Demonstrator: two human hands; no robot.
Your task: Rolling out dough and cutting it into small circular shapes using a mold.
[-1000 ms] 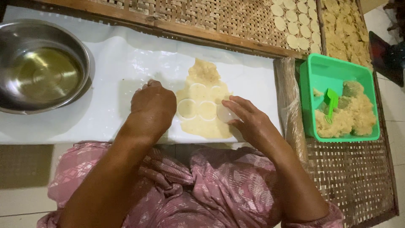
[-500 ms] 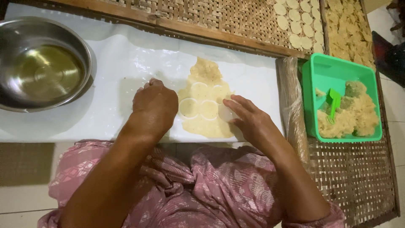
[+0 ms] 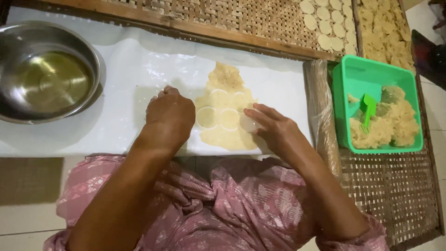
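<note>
On a white plastic sheet [image 3: 116, 135] spread over a woven bamboo tray [image 3: 223, 18], a flattened sheet of pale yellow dough [image 3: 225, 135] is seen between two bare hands. Round cut marks [image 3: 206, 117] are pressed into the dough, side by side near its middle. The left hand [image 3: 169, 114] is laid knuckles up at the dough's left edge, its fingers curled downward; whether anything is gripped beneath it cannot be told. The right hand [image 3: 276, 130] is rested flat at the dough's right edge, fingers stretched out and loose, the fingertips [image 3: 253, 114] touching the dough and nothing grasped.

A steel bowl [image 3: 14, 51] holding a shallow pool of yellowish oil is set on the sheet at far left, well apart from the hands. To the right, beyond a roll of clear plastic [image 3: 320, 111], a green square tub [image 3: 371, 74] is placed on the bamboo mat, filled partly with crumbly dough [image 3: 395, 125] and a small green scoop [image 3: 369, 109]. Cut dough rounds [image 3: 325, 23] are laid in rows on the tray at top right. Pink patterned cloth [image 3: 241, 204] is seen below, over the person's lap.
</note>
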